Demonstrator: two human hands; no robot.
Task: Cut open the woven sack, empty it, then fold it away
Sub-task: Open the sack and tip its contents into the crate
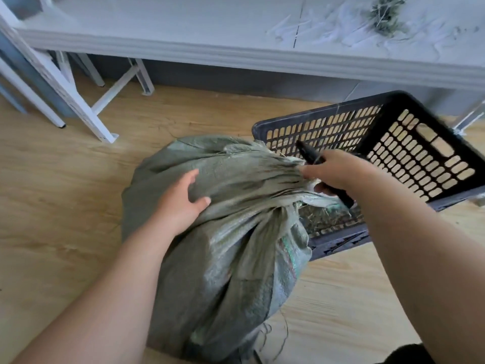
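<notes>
A bulging grey-green woven sack (225, 248) lies on the wooden floor, its mouth end turned toward a black slotted plastic crate (409, 143). My left hand (181, 203) grips a bunched fold of the sack's upper side. My right hand (338, 172) holds a black-handled cutting tool (309, 153) and also pinches the gathered fabric at the sack's mouth. Greenish dried plant matter (325, 216) shows in the crate just under the sack's opening. The tool's blade is hidden.
The crate is tilted, its near rim against the sack. A pale grey bench (236, 48) runs across the back, with dried sprigs and white scraps (385, 14) on it. White metal frame legs (78, 106) stand at the left. Bare floor lies left of the sack.
</notes>
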